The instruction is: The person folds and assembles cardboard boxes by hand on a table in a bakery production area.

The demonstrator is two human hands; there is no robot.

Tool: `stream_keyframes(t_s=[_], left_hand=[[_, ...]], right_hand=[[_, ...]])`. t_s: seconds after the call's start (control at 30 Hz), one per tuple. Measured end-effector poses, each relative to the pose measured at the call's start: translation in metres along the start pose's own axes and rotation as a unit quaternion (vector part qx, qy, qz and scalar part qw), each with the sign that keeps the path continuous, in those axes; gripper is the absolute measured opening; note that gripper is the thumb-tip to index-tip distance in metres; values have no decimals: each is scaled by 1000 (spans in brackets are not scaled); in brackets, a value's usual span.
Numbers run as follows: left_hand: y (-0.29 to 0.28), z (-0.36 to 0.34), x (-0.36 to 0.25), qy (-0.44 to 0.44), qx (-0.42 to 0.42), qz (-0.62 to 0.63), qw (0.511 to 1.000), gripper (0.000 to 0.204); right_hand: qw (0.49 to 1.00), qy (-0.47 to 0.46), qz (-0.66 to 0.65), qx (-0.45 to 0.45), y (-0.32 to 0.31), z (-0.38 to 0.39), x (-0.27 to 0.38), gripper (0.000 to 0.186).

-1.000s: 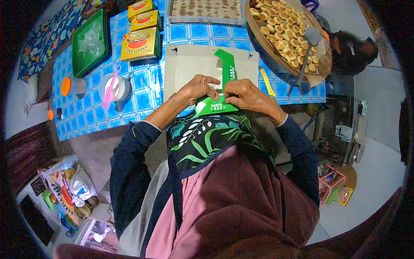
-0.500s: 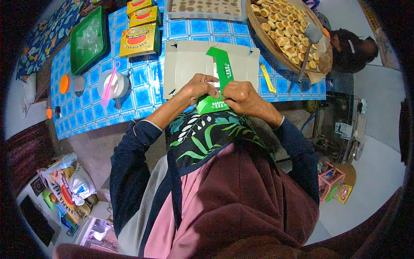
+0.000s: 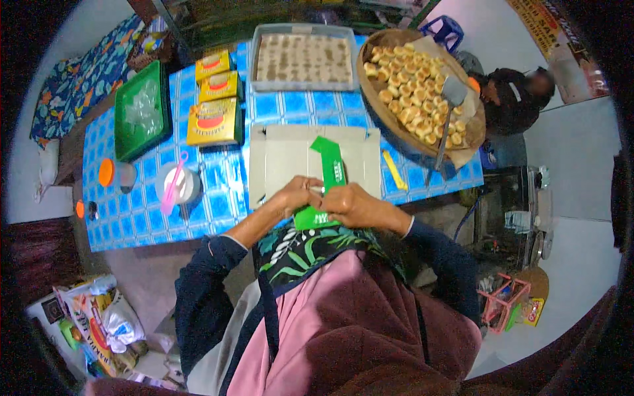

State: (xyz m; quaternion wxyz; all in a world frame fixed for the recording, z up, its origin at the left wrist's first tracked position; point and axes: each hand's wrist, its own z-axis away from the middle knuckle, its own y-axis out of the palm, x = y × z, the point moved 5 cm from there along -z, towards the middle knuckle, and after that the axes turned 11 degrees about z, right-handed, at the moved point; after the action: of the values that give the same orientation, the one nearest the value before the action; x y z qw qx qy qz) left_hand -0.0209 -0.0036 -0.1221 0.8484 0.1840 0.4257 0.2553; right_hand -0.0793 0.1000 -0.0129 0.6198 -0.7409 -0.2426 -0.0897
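A flat sheet of grey-beige cardboard (image 3: 281, 155) with creased edges lies at the near side of the table. Over it runs a strip of green printed cardboard (image 3: 331, 158), bent at an angle, its lower part reaching the table's front edge. My left hand (image 3: 298, 197) pinches the green cardboard at the bend, fingers closed. Close against it, my right hand (image 3: 353, 203) grips the same piece with curled fingers. Whether the green strip is joined to the grey sheet cannot be made out. A narrow yellow strip (image 3: 394, 170) lies right of the sheet.
Yellow boxes (image 3: 211, 122) stand left of centre. Behind are a clear tray (image 3: 304, 86) and a round woven tray (image 3: 378, 99) of small browned cakes (image 3: 413, 99) with a spatula (image 3: 453, 91). Left are a white tub (image 3: 191, 187), a pink utensil (image 3: 173, 188) and a green tray (image 3: 164, 109).
The whole view has tilted up, so the table and hands sit lower in the picture. Both hands keep hold of the green cardboard, with little change in their grip.
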Motion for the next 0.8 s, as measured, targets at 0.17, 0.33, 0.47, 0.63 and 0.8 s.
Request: stream_keyframes(t_s=[0.17, 0.33, 0.47, 0.63, 0.8], left_hand=[[1, 1, -10, 5, 15, -7, 1000, 61], [-4, -8, -4, -3, -39, 4, 999, 65], [-5, -9, -2, -2, -62, -30, 998, 59], [2, -4, -6, -15, -39, -4, 999, 55], [1, -3, -4, -6, -67, -39, 997, 56]], right_hand=[[999, -2, 42, -27, -2, 4, -9, 25], [995, -14, 70, -68, 1, 5, -3, 19], [996, -23, 76, -35, 6, 4, 2, 19], [997, -34, 74, 16, 15, 3, 1, 18], [993, -40, 83, 75, 24, 3, 0, 17]])
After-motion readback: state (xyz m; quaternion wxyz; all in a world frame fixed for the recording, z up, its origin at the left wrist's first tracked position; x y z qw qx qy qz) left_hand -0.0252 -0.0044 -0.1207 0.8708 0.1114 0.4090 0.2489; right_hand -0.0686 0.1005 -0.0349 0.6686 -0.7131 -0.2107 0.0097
